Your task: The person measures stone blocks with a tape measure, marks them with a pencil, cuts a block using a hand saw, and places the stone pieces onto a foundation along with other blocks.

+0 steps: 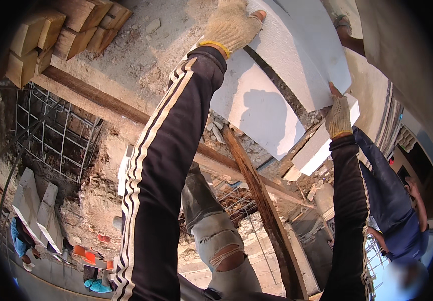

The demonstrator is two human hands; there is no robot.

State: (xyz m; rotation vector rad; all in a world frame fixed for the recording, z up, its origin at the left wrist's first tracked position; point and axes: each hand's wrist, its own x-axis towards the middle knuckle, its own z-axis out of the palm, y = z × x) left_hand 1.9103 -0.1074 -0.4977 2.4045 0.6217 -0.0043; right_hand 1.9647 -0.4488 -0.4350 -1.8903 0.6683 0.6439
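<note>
Both of my hands wear cream knitted gloves with bare fingertips showing. At the top, my left hand (232, 27) is closed on the left edge of a white foam-like slab (301, 55), thumb on its face and fingers partly hidden. My right hand (339, 115) grips the slab's lower right corner, one bare fingertip on its face. The slab leans at a tilt. Under it lies another white slab (256, 103) with a shadow across it, separated by a dark gap. A narrower white block (319, 145) sits beside and below my right hand.
Stacked timber beams (68, 30) stand on the rough concrete at upper left. A long timber (96, 95) and a dark plank (266, 215) cross below the slabs. Steel rebar mesh (58, 130) lies in an opening at left. A person in dark blue clothes (387, 190) is at right.
</note>
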